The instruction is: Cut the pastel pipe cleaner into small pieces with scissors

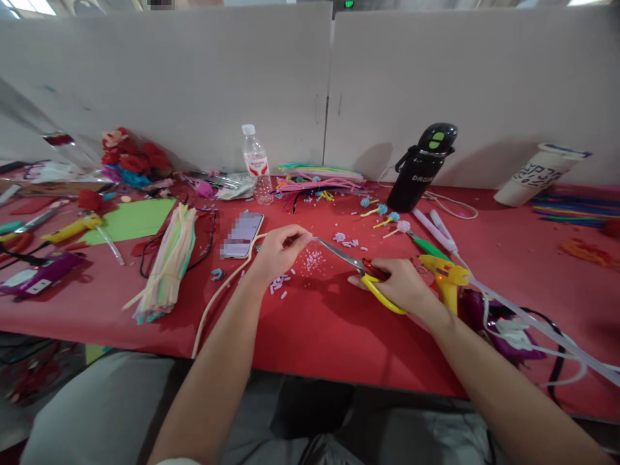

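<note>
In my right hand (400, 284) is a pair of scissors (356, 261) with yellow and red handles, its blades pointing left. My left hand (285, 248) is closed in a pinch at the scissor tips, on something too small to make out. Below the tips, tiny pale clippings (312, 259) are scattered on the red table cover (320, 329). Short lilac pieces (279, 283) lie beside my left hand, and more lilac bits (345, 239) sit beyond the blades. A cream cord (213, 300) runs past my left forearm.
A phone (245, 236) and a bundle of pastel pipe cleaners (169, 265) lie to the left. A yellow glue gun (445, 278) stands close by my right wrist. Behind are a plastic bottle (256, 165), a black flask (421, 171) and several small pompom-topped stems (387, 219).
</note>
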The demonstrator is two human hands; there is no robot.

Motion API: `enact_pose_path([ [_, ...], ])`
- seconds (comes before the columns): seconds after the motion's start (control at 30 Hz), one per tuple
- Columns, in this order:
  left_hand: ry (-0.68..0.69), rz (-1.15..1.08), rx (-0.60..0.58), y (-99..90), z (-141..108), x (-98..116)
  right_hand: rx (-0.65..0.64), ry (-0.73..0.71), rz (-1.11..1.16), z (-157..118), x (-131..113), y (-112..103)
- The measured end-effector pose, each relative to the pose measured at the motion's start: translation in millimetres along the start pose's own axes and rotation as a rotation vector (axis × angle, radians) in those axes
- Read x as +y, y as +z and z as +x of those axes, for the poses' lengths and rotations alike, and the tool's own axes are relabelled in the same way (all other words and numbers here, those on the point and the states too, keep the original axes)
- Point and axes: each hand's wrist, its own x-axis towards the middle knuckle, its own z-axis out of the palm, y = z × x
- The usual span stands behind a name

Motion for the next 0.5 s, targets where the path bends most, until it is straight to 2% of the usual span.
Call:
enact_pose_path([
  [0.5,0.008,0.011,0.020,0.6,-0.1,0.9,-0.010,-0.011,0.028,0.1,-2.4,-1.7],
])
